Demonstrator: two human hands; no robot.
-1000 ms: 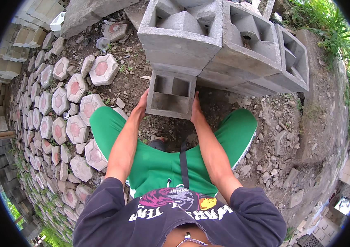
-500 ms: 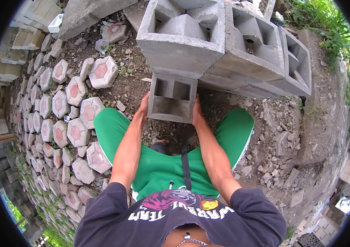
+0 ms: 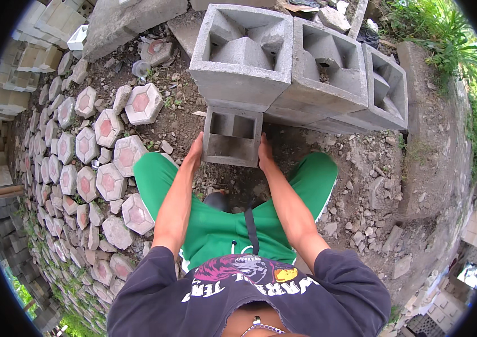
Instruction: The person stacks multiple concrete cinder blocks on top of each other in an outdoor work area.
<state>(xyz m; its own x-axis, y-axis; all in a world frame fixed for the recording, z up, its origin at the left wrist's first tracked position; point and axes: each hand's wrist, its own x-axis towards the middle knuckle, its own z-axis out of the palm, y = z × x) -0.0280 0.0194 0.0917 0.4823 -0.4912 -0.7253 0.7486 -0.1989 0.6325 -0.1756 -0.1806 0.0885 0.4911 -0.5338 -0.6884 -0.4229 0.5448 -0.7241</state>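
Between my knees, a grey hollow concrete block [image 3: 229, 155] stands with its openings facing up, against the near face of a taller stack. My left hand [image 3: 196, 148] lies along its left side, and my right hand [image 3: 265, 151] presses its right side. Both hands grip the block, though their fingertips are partly hidden behind its sides. Just beyond, the stack's top block [image 3: 244, 78] rises higher, its cavities also facing up. Two more hollow blocks, a middle one [image 3: 334, 84] and an end one [image 3: 393, 109], continue that row to the right.
Many hexagonal pavers [image 3: 107, 127] with reddish centres cover the ground at left. Rubble [image 3: 382, 194] lies on the soil to the right, beside a concrete ledge [image 3: 426, 185]. A large slab [image 3: 132, 25] sits at the back, and grass [image 3: 446, 39] grows at far right.
The view has shifted slightly, so the stack appears a little lower and further left. Both hands stay at the small block's sides, and it keeps its place against the stack.
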